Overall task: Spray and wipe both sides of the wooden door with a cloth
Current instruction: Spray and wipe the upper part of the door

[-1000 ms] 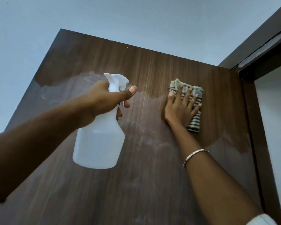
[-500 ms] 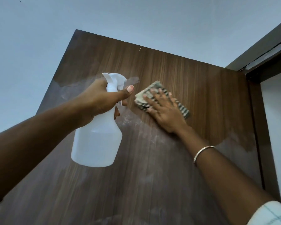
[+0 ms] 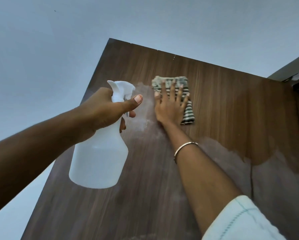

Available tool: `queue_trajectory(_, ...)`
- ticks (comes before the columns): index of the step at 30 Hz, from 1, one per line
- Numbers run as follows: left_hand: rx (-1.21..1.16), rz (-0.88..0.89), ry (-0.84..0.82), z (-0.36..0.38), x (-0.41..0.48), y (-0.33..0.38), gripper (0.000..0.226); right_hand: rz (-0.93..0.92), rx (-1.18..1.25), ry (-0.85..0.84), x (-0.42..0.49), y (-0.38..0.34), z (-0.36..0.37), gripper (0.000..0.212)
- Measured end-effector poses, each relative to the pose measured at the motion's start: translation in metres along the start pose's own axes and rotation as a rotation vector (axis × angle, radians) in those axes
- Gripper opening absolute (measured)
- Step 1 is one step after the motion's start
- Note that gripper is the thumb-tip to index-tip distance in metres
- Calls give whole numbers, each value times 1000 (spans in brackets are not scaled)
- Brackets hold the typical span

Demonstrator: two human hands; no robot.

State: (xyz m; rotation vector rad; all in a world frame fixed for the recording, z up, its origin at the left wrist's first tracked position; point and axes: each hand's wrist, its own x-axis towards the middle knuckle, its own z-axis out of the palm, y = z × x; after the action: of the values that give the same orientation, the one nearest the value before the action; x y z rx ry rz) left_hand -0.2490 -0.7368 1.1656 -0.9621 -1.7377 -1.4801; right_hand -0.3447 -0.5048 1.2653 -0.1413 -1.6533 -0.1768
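Bottle (image 3: 98, 161) upright, nozzle (image 3: 130, 87) toward door (image 3: 231, 101); cloth (image 3: 188, 113) long axis near-vertical.

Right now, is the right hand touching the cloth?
Touching. The head view shows the right hand flat on the cloth, fingers spread over it, pressing it against the door.

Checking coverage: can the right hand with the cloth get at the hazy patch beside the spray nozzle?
Probably yes. The right hand presses the cloth on the door beside that hazy patch; the left hand's spray bottle is close but seems off the surface.
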Motion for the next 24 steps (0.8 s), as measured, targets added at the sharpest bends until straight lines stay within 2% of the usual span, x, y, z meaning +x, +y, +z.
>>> queue_trajectory(3, 8, -27, 39, -5, -3, -9, 44, -244, 7, -60, -26, -24, 6, 59)
queue_trajectory(7, 21, -36, 53, -10, -6, -21, 48, -442, 0, -150, -48, 13, -3, 60)
queue_trajectory(9, 30, -34, 53, -13, -6, -26, 50, -372, -27, -120, -41, 49, -10, 63)
queue_trajectory(13, 34, -15, 33, -20, -3, -35, 49, 43, -14, -25, -10, 103, -28, 63)
queue_trajectory(17, 48, 12, 17, -29, 6, -42, 44, 322, 18, 16, 12, 69, -23, 58)
queue_trajectory(21, 62, 64, 39, -32, 22, -48, 33, 260, 27, 13, 13, 17, -7, 56)
queue_trajectory(24, 84, 79, 77, -35, 32, -55, 38, 230, 38, 23, 11, 8, -4, 55)
